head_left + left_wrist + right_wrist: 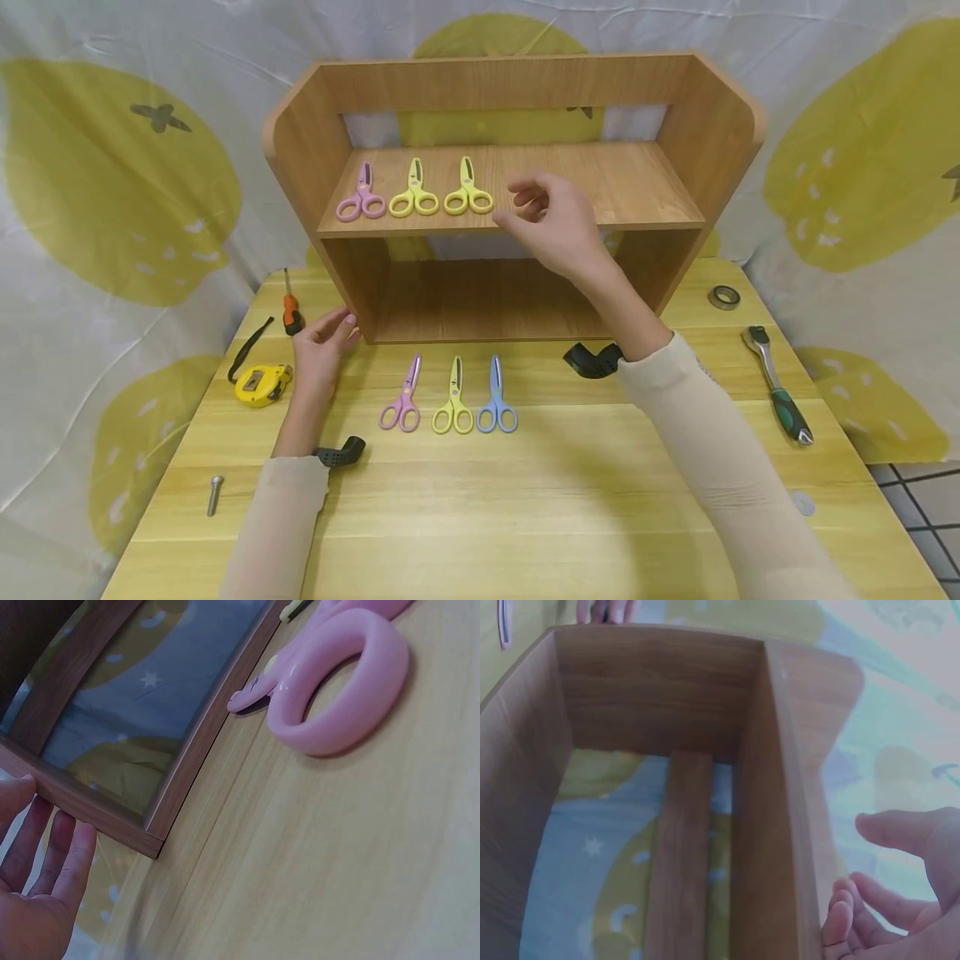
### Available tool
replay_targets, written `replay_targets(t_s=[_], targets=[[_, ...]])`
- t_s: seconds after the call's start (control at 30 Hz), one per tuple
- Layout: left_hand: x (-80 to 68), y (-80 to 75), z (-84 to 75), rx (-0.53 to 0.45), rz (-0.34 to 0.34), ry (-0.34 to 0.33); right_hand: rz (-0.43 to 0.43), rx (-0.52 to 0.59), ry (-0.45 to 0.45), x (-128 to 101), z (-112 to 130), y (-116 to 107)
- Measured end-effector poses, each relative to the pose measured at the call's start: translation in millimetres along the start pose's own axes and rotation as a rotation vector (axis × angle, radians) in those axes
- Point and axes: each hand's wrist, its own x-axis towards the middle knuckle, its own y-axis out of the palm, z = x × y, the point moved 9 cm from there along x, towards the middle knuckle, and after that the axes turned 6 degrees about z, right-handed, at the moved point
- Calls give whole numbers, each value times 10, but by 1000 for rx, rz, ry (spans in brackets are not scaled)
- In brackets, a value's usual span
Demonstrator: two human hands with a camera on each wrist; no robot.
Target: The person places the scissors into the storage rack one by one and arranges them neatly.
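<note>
A wooden shelf unit (675, 179) stands on the yellow table (525, 517). On its upper board lie pink scissors (362, 198) and two yellow scissors (414, 193) (468, 192) in a row. In front of the unit, pink scissors (402, 402), yellow scissors (453, 402) and blue scissors (497, 402) lie on the table. My left hand (337, 327) touches the unit's lower left corner (150, 840) with straight fingers. My right hand (519, 207) hovers before the upper board, just right of the yellow scissors, fingers loosely curled and holding nothing.
Left of the unit lie a yellow tape measure (261, 383), an orange-handled screwdriver (291, 310), a black strap (250, 347) and a bolt (214, 493). On the right are a ratchet wrench (780, 396), a dark ring (723, 297) and a washer (802, 502).
</note>
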Motion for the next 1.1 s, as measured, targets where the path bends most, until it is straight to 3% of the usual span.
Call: replay_targets(t_s=[0.3, 0.57, 0.73, 1.1], targets=[[-32, 11, -25, 3, 7, 6, -38, 32, -8, -435, -207, -242], [-10, 8, -11, 0, 8, -6, 43, 76, 45, -897, -582, -205], [6, 2, 7, -4, 14, -18, 82, 96, 43, -1151, -824, -38], [-9, 35, -71, -29, 52, -51, 236, 158, 122, -1508, -1325, 630]])
